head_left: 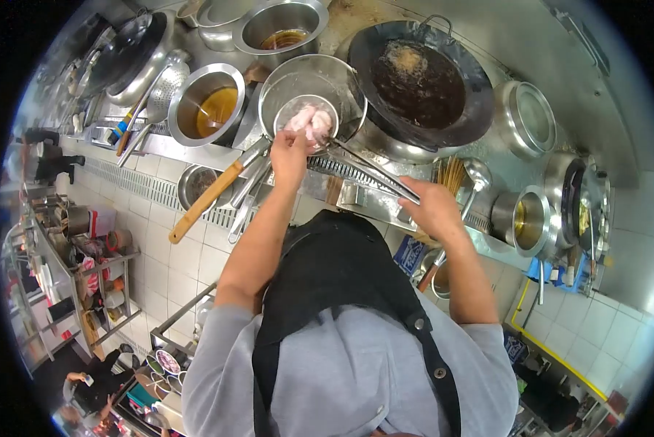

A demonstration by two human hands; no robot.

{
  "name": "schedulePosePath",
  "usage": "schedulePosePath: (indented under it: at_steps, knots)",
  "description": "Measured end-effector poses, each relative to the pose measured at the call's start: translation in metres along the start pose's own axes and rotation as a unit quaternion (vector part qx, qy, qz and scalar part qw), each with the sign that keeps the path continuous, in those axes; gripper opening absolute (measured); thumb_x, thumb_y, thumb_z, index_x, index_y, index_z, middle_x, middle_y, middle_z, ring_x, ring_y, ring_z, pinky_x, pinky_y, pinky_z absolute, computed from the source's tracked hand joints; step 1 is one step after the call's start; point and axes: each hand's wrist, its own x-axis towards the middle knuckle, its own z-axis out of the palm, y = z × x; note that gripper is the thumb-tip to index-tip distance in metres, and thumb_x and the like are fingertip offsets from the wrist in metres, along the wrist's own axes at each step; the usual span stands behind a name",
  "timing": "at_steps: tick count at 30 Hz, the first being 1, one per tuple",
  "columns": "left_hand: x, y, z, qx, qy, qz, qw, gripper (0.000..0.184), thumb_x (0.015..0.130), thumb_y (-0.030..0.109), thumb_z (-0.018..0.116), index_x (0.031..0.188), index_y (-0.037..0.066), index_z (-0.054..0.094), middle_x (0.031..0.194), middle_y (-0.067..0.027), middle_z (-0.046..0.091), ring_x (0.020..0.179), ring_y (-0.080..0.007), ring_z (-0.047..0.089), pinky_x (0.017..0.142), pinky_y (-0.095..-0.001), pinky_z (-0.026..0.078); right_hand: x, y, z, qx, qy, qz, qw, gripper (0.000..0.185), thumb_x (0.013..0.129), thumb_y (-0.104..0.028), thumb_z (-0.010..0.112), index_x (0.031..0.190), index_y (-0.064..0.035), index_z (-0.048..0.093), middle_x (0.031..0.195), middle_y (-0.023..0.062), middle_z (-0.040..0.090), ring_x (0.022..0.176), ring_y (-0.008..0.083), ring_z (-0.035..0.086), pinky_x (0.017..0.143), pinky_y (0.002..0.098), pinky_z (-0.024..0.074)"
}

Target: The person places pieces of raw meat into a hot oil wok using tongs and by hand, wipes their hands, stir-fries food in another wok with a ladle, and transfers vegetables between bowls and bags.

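Observation:
Several pieces of pale raw meat [309, 121] lie in a small metal bowl [334, 115], which sits inside a larger metal pot [272, 81]. My left hand [290, 154] reaches over the near rim with its fingers bent and closed at the meat; the fingertips are partly hidden. In my right hand [430, 207] is a pair of long metal tongs [374, 171], gripped near the rear end. The tips of the tongs reach the right side of the small bowl, close to my left fingers.
A black wok [480, 95] of dark oil stands right of the pot. To the left is a pot of yellow-brown liquid [218, 109]. A long wooden handle [207, 202] juts over the counter edge. A ladle [477, 173] lies at right. Other people [94, 382] stand lower left.

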Motion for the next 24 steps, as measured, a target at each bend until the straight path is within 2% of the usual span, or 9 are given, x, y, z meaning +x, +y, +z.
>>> schedulePosePath:
  at_steps: [2,3,6,10,13,17,20,21,24]
  knots:
    - [-0.002,-0.005,0.001,-0.019,0.034,0.014,0.999,0.017,0.097,0.010,0.064,0.107,-0.002,0.059,0.104,-0.0122,0.067,0.089,-0.0170,0.067,0.071,-0.0296,0.058,0.004,-0.011,0.009,0.008,-0.005,0.013,1.000,0.044,0.089,-0.028,0.073,0.130,-0.0130,0.068,0.103,0.0213,0.073,0.096,0.0415,0.068,0.086,0.0492,0.0533]
    - [0.001,-0.012,-0.009,0.068,0.060,0.078,0.993,0.030,0.090,0.015,0.070,0.111,-0.004,0.060,0.097,-0.0166,0.067,0.076,-0.0227,0.067,0.069,-0.0369,0.055,0.007,-0.016,0.009,0.011,-0.025,0.050,0.998,0.043,0.089,-0.026,0.073,0.129,-0.0113,0.068,0.105,0.0213,0.073,0.098,0.0416,0.068,0.088,0.0484,0.0529]
    - [0.009,-0.024,-0.044,0.327,0.159,0.220,0.905,0.038,0.087,0.020,0.073,0.114,-0.005,0.059,0.095,-0.0177,0.066,0.077,-0.0299,0.066,0.077,-0.0436,0.053,0.009,-0.006,0.012,0.069,-0.005,0.053,0.996,0.048,0.087,-0.021,0.074,0.133,-0.0105,0.066,0.118,0.0232,0.070,0.103,0.0418,0.067,0.092,0.0419,0.0527]
    - [0.031,-0.034,-0.060,0.384,0.113,0.129,0.907,0.034,0.087,0.022,0.072,0.105,-0.006,0.065,0.088,-0.0207,0.071,0.079,-0.0328,0.071,0.080,-0.0431,0.055,0.005,0.002,0.009,0.143,0.001,0.073,0.987,0.048,0.089,-0.025,0.074,0.133,-0.0085,0.066,0.119,0.0210,0.071,0.105,0.0355,0.071,0.093,0.0380,0.0526]
    - [0.061,-0.051,-0.059,0.268,0.014,-0.069,0.961,0.030,0.086,0.020,0.071,0.098,-0.008,0.067,0.081,-0.0214,0.071,0.067,-0.0297,0.072,0.067,-0.0399,0.058,-0.001,0.008,-0.003,0.244,0.012,0.108,0.964,0.050,0.089,-0.022,0.076,0.135,-0.0052,0.064,0.118,0.0195,0.073,0.104,0.0243,0.073,0.093,0.0321,0.0517]
    - [0.068,-0.048,-0.049,0.100,-0.010,-0.132,0.986,0.019,0.084,0.009,0.068,0.080,-0.007,0.061,0.072,-0.0161,0.067,0.058,-0.0220,0.070,0.051,-0.0337,0.057,-0.012,0.028,-0.029,0.232,0.123,0.116,0.958,0.049,0.088,-0.014,0.077,0.134,-0.0034,0.065,0.115,0.0185,0.075,0.103,0.0154,0.070,0.090,0.0296,0.0519]
    - [0.055,-0.050,-0.055,0.099,0.005,-0.089,0.991,0.018,0.083,0.006,0.068,0.077,-0.006,0.057,0.071,-0.0145,0.066,0.057,-0.0215,0.069,0.051,-0.0323,0.057,-0.006,0.039,-0.051,0.158,0.166,0.183,0.956,0.048,0.087,-0.015,0.077,0.132,-0.0046,0.066,0.114,0.0203,0.074,0.104,0.0201,0.072,0.090,0.0307,0.0523]
    - [0.043,-0.045,-0.056,0.048,0.011,-0.097,0.994,0.018,0.085,0.006,0.069,0.077,-0.003,0.055,0.073,-0.0123,0.065,0.061,-0.0195,0.068,0.054,-0.0323,0.059,0.000,0.063,-0.045,0.120,0.186,0.152,0.963,0.049,0.086,-0.021,0.078,0.131,-0.0063,0.067,0.115,0.0226,0.073,0.108,0.0302,0.072,0.093,0.0353,0.0527]
    - [0.014,-0.039,-0.069,-0.050,-0.002,-0.115,0.992,0.011,0.088,0.005,0.066,0.085,-0.001,0.057,0.079,-0.0112,0.064,0.067,-0.0199,0.068,0.064,-0.0316,0.061,0.029,0.090,-0.044,0.071,0.167,0.179,0.967,0.050,0.085,-0.027,0.077,0.131,-0.0076,0.068,0.117,0.0242,0.071,0.111,0.0386,0.068,0.096,0.0404,0.0522]
